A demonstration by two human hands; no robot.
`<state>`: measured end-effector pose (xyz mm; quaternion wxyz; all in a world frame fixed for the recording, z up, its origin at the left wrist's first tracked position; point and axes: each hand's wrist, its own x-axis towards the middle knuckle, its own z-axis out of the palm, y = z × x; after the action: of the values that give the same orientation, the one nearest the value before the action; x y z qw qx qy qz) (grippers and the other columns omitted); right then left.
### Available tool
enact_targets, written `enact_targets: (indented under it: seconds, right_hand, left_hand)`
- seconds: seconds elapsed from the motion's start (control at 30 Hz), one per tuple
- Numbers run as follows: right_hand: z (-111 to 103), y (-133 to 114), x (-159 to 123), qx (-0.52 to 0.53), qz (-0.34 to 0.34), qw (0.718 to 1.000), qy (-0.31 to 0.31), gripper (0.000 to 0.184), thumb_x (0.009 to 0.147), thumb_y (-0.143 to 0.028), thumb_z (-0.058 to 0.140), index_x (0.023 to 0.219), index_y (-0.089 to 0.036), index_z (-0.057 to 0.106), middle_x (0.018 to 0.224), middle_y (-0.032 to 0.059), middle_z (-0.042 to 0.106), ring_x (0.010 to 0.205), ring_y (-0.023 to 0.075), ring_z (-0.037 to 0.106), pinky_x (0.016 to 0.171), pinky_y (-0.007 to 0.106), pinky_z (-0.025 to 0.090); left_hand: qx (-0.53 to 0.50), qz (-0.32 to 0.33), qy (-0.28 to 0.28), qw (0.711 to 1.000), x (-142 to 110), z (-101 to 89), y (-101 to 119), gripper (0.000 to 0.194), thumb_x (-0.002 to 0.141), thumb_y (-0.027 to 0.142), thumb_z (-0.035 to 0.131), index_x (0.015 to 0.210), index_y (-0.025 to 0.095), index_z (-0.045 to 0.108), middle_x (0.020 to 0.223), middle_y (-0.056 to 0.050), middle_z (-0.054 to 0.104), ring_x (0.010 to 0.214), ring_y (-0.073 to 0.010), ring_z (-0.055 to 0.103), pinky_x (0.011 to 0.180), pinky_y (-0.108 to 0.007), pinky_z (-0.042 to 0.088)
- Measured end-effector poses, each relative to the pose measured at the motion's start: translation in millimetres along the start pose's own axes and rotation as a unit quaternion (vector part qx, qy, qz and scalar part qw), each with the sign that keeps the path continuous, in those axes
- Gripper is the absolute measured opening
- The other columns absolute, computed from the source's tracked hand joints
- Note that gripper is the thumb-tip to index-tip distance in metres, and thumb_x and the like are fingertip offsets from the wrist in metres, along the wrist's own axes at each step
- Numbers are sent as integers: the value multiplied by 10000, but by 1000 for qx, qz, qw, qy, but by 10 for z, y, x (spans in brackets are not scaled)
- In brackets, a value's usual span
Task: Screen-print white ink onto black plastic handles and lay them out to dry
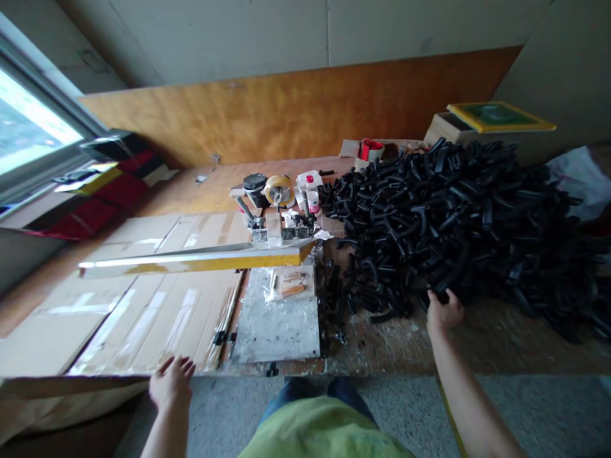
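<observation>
A large pile of black curved plastic parts, which look like handles [410,216], covers the right side of the workbench. At its front edge, my right hand [443,312] has its thumb and fingers closed around one black part, partly hidden by the hand and the pile. My left hand [172,381] is empty, with fingers apart, over the bench's front edge beside flat taped cardboard [157,318]. Between my hands lies a grey metal plate [277,324] with a small clear bag on it. A yellow-edged frame [205,261] is held in a clamp fixture [281,232] above the plate's back end.
Behind the clamp stand a dark tub [255,187], a tape roll [279,189] and a white bottle with a red cap [312,194]. A yellow-framed screen [501,117] rests on a box at the back right. Dark red bundles [90,210] lie by the window.
</observation>
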<state>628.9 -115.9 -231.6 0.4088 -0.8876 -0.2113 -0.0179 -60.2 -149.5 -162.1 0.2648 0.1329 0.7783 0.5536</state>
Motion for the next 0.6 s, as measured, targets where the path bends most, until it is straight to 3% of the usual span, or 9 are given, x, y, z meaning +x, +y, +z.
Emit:
enact_targets:
  seconds: [0.1,0.27,0.43,0.6]
  right_hand:
    - [98,-182,-404,-23,-23,997,-74,527,722,-435,619,1143,-119,625,1154,189,647,1141,340,527,1037,480,320]
    - [232,-480,-1013,-45,-86,981,-170,604,758,-353,591,1275,-57,487,1202,216,624,1178,311,534,1060,437,312]
    - [33,-740,-1173,-142,-110,950,-256,523,831,-360,539,1305,-148,482,1092,132,678,1045,287,605,891,401,440]
    - [-210,-1369,-1457,-276,-270,900,-200,410,861,-234,494,1266,-207,552,1206,141,606,1182,316,505,929,438,408]
  left_hand:
    - [-66,-79,8,995,-57,317,173,313,567,167,623,842,207,479,679,1,565,592,-139,570,575,-279,489]
    - [-56,-31,-44,997,14,637,355,313,641,239,637,931,195,524,726,15,578,577,-99,562,568,-237,472]
    - [-35,22,-143,989,169,770,556,424,608,390,670,954,163,574,744,8,594,581,-91,558,555,-224,460]
    - [-24,45,-218,975,291,798,667,448,621,449,690,951,156,611,746,2,611,606,-102,567,559,-228,467]
